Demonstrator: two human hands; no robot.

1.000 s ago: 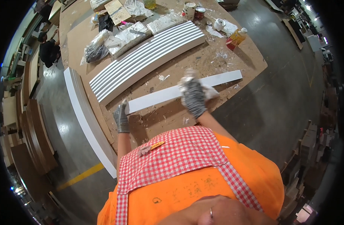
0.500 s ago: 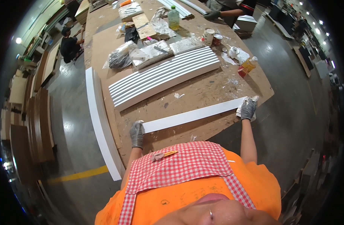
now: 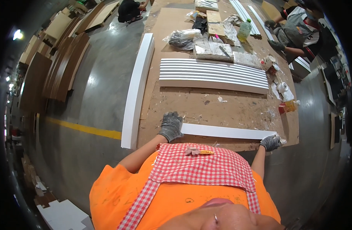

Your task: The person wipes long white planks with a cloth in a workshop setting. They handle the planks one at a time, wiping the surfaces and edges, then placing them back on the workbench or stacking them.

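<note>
A long white strip of board [image 3: 225,131] lies crosswise in front of me, near the front of the worktable. My left hand [image 3: 171,126], in a grey knit glove, is closed on its left end. At the other end my gloved right hand [image 3: 271,142] grips a crumpled white cloth [image 3: 282,141] against the strip; its fingers are partly hidden. Beyond the strip sits a stack of white-edged strips [image 3: 214,74] laid side by side. Along the table's left edge runs a pile of long white boards [image 3: 137,92], close to my left hand.
Wrapped bundles [image 3: 212,50], a green bottle [image 3: 244,30] and small cans [image 3: 273,69] crowd the far part of the worktable [image 3: 191,105]. A bottle of reddish-yellow liquid [image 3: 289,106] stands at the right edge. A co-worker [image 3: 298,32] in gloves handles strips at the far right.
My view has swung left, so the table appears farther right. The strip now sits closer to my body, with both hands still at its ends. The co-worker has come into fuller view.
</note>
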